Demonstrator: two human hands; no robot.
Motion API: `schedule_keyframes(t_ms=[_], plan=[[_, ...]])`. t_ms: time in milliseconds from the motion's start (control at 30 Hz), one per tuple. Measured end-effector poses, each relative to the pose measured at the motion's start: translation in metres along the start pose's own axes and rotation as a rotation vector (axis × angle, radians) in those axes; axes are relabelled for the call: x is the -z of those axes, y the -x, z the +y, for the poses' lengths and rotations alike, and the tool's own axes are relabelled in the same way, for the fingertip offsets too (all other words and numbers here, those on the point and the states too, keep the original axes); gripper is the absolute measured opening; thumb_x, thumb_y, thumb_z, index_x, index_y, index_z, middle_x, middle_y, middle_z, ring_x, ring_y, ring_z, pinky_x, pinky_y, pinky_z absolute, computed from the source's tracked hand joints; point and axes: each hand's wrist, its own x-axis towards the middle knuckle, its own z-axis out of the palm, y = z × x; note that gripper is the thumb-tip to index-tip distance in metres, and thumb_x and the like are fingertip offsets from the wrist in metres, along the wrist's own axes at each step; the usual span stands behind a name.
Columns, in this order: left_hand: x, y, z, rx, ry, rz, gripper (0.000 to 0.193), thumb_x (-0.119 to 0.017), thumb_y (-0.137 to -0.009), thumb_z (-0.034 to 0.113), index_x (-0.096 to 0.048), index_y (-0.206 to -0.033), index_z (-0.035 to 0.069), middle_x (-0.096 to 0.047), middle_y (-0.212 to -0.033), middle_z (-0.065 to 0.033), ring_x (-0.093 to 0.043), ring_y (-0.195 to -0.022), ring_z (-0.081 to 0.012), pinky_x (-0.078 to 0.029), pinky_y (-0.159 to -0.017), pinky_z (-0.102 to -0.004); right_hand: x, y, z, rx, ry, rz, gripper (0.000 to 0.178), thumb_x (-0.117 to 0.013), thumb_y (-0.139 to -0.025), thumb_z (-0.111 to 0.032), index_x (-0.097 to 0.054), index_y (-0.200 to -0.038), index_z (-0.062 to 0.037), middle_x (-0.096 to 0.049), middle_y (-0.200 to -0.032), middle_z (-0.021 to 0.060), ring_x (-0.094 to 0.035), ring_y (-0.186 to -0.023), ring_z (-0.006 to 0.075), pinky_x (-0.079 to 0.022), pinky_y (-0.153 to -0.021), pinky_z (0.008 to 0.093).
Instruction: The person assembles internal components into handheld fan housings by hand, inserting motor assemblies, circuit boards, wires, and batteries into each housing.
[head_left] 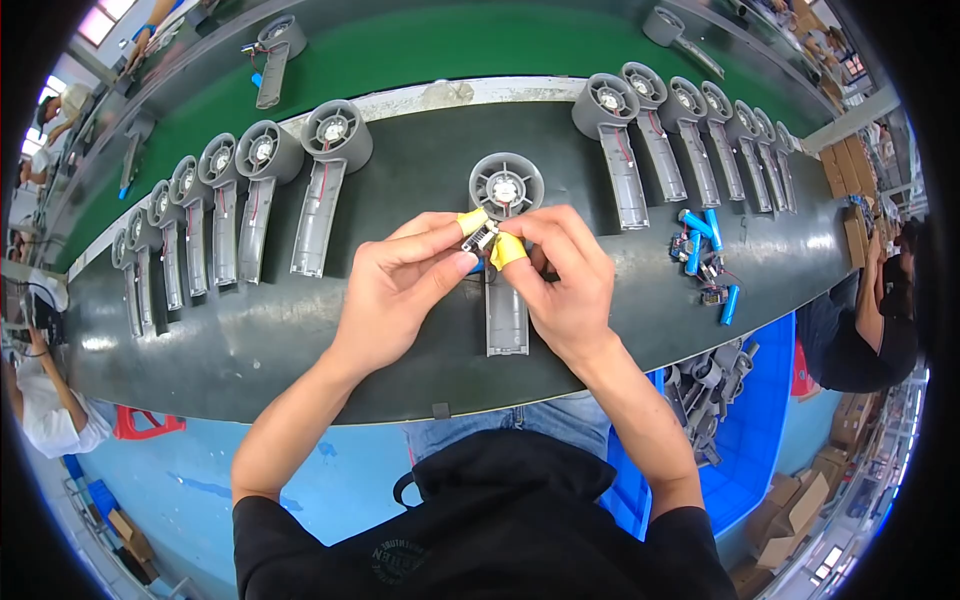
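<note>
My left hand (405,275) pinches a small circuit board (480,238) between thumb and fingertips, with yellow tape or a finger cover on one fingertip. Close against it, my right hand (565,275) has its yellow-covered fingertips pressed together at the board's other side; what exactly they grip is hidden. Just beyond my hands lies a grey fan housing (506,180) with a round ring and white hub. Its open handle (507,320) runs toward me beneath the board. A bit of blue, perhaps a battery cell, shows under my fingers.
Grey fan housings stand in rows at left (262,150) and right (612,100). Blue battery cells with circuit boards (693,252) lie on the right of the dark table (250,350). A blue bin (765,400) of grey parts stands below right. Beyond runs a green conveyor belt (420,50).
</note>
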Motion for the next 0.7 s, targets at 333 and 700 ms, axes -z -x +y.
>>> schedule_keyframes(t_ms=[333,700], plan=[[0.0058,-0.0023,0.0018,-0.165,-0.420,-0.102,0.031,-0.065,-0.087,-0.008,-0.066,-0.118,-0.004,-0.059,-0.120,-0.0121,-0.059,-0.102,-0.0154,-0.051,-0.090,-0.0271,0.0027,-0.0005,0.0020,0.030,0.017,-0.018,0.024,-0.070,-0.075,0.008,-0.069,-0.097,0.0009,-0.063,-0.092,0.0057,-0.052,-0.058,0.0057,-0.042,-0.051,0.0211],[-0.0028,-0.0009,-0.0004,-0.059,-0.146,-0.032,0.030,-0.065,-0.088,-0.007,-0.065,-0.118,-0.005,-0.060,-0.119,-0.0126,-0.059,-0.106,-0.0176,-0.050,-0.093,-0.0282,0.0027,0.0000,-0.0020,-0.038,-0.029,0.006,0.025,-0.070,-0.071,0.008,-0.068,-0.094,0.0009,-0.064,-0.089,0.0055,-0.052,-0.057,0.0051,-0.040,-0.049,0.0204]])
